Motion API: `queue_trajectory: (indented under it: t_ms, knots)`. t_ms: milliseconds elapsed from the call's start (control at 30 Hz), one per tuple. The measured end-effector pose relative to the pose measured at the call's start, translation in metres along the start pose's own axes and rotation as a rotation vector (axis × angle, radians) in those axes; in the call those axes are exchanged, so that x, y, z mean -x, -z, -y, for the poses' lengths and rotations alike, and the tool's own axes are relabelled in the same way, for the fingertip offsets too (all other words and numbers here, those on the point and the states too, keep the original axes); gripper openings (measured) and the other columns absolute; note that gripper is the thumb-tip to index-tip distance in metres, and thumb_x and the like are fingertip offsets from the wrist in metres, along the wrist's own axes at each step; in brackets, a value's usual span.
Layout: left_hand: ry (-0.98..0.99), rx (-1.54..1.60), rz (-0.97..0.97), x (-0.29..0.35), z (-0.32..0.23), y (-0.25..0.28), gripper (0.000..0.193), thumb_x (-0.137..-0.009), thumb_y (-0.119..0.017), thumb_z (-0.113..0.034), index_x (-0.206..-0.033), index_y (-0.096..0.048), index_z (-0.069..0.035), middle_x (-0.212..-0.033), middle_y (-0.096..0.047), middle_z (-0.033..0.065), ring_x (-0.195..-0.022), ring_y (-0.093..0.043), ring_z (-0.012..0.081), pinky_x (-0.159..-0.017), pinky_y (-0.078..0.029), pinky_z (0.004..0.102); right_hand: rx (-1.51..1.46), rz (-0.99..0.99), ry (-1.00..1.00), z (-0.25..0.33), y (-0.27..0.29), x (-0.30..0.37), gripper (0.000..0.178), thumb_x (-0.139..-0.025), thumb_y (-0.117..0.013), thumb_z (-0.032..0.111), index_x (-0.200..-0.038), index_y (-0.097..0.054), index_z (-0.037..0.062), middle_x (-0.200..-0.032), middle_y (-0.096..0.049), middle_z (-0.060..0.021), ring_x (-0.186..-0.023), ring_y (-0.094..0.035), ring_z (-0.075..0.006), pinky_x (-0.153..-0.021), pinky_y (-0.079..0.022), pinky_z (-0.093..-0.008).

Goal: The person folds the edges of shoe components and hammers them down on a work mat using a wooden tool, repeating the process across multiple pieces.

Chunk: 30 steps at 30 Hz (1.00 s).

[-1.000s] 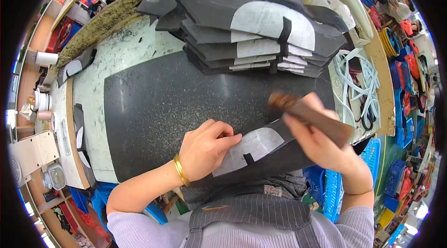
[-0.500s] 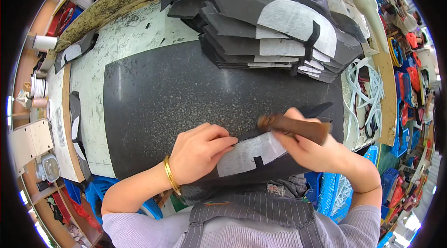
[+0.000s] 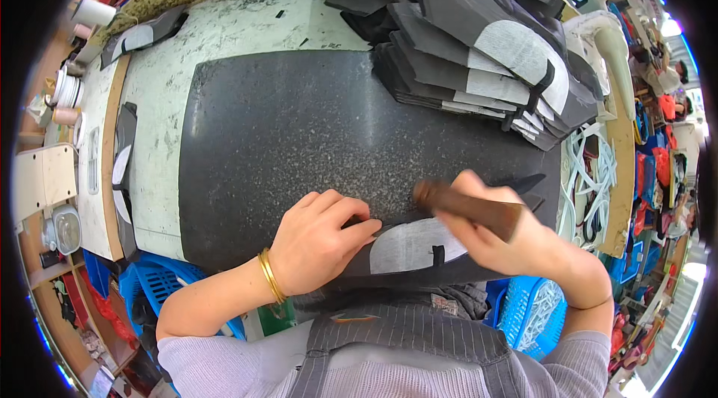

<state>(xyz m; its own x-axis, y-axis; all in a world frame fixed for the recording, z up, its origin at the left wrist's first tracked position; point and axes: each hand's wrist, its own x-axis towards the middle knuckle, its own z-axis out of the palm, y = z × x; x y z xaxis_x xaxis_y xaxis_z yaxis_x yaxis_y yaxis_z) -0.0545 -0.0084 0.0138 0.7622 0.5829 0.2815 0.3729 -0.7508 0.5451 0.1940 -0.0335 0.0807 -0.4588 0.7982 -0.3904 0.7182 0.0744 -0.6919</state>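
Note:
My left hand (image 3: pixel 318 237), with gold bangles at the wrist, pinches the upper edge of a black sheet piece (image 3: pixel 359 265) with thumb and forefinger. This piece lies along the near edge of the dark work mat (image 3: pixel 262 114). A whitish patch (image 3: pixel 407 246) with a small black tab (image 3: pixel 438 254) covers part of it. My right hand (image 3: pixel 486 237) is closed around a brown hammer (image 3: pixel 471 207), slightly blurred, above the right part of the patch. The hammer's handle is hidden in the fist.
Layered black pieces with whitish patches form a stack (image 3: pixel 464 62) at the far right. Pale strips (image 3: pixel 587 181) lie right of the mat. A blue basket (image 3: pixel 531 316) stands below the near right edge. Thread spools (image 3: pixel 67 91) stand at the left.
The view has shifted, so the stack and mat appear further right. My left hand still pinches the black piece; my right hand stays closed on the hammer.

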Motion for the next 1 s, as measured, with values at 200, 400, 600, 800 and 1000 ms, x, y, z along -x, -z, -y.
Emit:
queue_trajectory:
  t_ms: [200,400,600,800,1000]
  knots:
    - [-0.142,-0.232,-0.062,0.009,-0.007,-0.008,0.025,-0.065,-0.070,-0.011,-0.090,-0.070,-0.010,-0.088,-0.060,0.0004,-0.083,-0.056,0.0195,-0.069,-0.045,0.0314,-0.007,-0.075,0.245,0.006,-0.015,-0.007,0.026,-0.078,-0.060,-0.001,-0.104,-0.056,0.0002,-0.085,-0.052,-0.0137,-0.061,-0.059,-0.0296,-0.051,-0.047,-0.0343]
    - [0.012,-0.087,-0.087,0.016,0.004,0.010,0.026,-0.064,-0.073,-0.013,-0.090,-0.069,-0.011,-0.093,-0.061,0.0011,-0.088,-0.055,0.0209,-0.071,-0.045,0.0329,-0.159,0.019,0.143,0.013,-0.030,-0.010,0.032,-0.083,-0.059,0.002,-0.112,-0.045,0.0001,-0.096,-0.060,-0.0199,-0.068,-0.062,-0.0379,-0.053,-0.049,-0.0377]
    - [-0.060,-0.220,0.015,0.028,0.007,0.023,0.024,-0.069,-0.067,-0.014,-0.092,-0.068,-0.008,-0.095,-0.059,0.0008,-0.092,-0.053,0.0195,-0.075,-0.043,0.0312,-0.051,-0.145,0.494,0.022,-0.033,-0.024,0.031,-0.084,-0.057,0.004,-0.115,-0.051,-0.0002,-0.074,-0.047,-0.0159,-0.055,-0.058,-0.0322,-0.046,-0.044,-0.0382]
    - [-0.112,-0.280,-0.144,0.039,0.012,0.014,0.025,-0.066,-0.071,-0.017,-0.090,-0.070,-0.010,-0.094,-0.061,-0.0006,-0.086,-0.056,0.0189,-0.070,-0.043,0.0316,-0.081,-0.038,0.366,0.031,-0.036,-0.032,0.025,-0.082,-0.059,-0.001,-0.106,-0.053,-0.0005,-0.073,-0.050,-0.0126,-0.060,-0.059,-0.0321,-0.051,-0.047,-0.0350]
    - [-0.029,-0.188,-0.123,0.045,0.015,0.018,0.019,-0.069,-0.066,-0.016,-0.086,-0.068,-0.007,-0.094,-0.061,0.0018,-0.088,-0.055,0.0195,-0.072,-0.043,0.0311,-0.046,0.004,0.253,0.039,-0.022,-0.039,0.026,-0.084,-0.057,0.000,-0.109,-0.054,-0.0015,-0.081,-0.054,-0.0151,-0.061,-0.061,-0.0320,-0.052,-0.049,-0.0342]
